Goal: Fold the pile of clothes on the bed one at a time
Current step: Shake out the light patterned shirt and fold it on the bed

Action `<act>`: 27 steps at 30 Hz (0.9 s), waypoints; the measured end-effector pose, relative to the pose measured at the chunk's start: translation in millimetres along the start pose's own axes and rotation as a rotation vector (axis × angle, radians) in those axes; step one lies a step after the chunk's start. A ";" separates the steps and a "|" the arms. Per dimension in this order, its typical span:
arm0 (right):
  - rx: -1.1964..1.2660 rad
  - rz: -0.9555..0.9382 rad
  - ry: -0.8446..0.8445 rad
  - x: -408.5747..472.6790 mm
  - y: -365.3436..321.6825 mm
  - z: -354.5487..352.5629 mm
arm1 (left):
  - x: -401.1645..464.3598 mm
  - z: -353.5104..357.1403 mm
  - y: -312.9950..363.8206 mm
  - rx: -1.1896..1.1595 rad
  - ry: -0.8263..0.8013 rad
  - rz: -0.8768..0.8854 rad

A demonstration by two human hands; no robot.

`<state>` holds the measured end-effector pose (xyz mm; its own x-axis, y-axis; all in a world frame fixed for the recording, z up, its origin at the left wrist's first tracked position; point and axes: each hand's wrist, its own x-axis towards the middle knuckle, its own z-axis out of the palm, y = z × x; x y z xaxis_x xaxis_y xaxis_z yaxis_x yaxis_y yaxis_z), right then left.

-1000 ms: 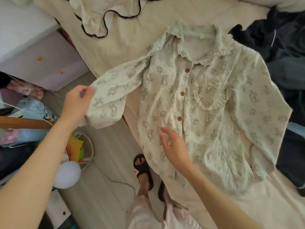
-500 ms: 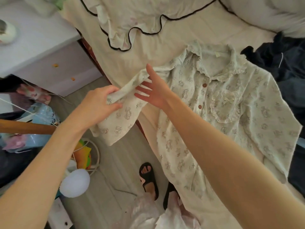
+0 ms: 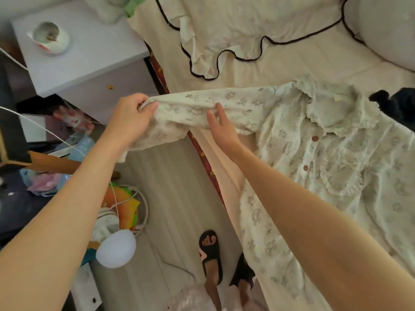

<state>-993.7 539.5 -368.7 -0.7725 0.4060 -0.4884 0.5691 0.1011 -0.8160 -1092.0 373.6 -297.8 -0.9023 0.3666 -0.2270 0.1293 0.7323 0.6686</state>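
Our left hand (image 3: 130, 117) gripping the shirt (image 3: 314, 158) sleeve end, our right hand (image 3: 221, 126) flat, fingers straight, under the sleeve, shirt on the bed (image 3: 292, 66)

One head-worn view looks steeply down, close over the bed (image 3: 280, 63) edge.

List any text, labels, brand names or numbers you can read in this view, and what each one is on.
None can be read.
The pyjama shirt carries only printed figures, no lettering.
A small tag inside its collar is too small and blurred to read.
The white bowl on the bedside cabinet shows red marks, too blurred to tell whether they are text.
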 end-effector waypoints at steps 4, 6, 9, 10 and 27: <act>-0.143 -0.048 -0.027 16.4 -5.9 8.2 | 18.3 -1.4 2.1 -0.130 0.111 0.062; -0.165 -0.095 -0.042 25.6 -12.8 9.4 | 26.6 -4.2 6.0 -0.160 0.169 0.089; -0.177 -0.148 -0.057 37.2 -19.2 5.3 | 37.8 -5.9 11.2 -0.183 0.206 0.097; -0.186 -0.156 -0.019 38.5 -18.5 2.9 | 41.3 -5.7 12.4 -0.190 0.213 0.080; 1.086 0.311 0.140 -166.7 99.3 -137.1 | -53.6 130.1 153.4 -0.438 -0.453 0.136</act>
<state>-769.7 606.4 -325.9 -0.5636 0.3802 -0.7333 0.1329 -0.8344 -0.5349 -970.3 541.1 -275.1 -0.6139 0.7160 -0.3324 -0.0358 0.3954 0.9178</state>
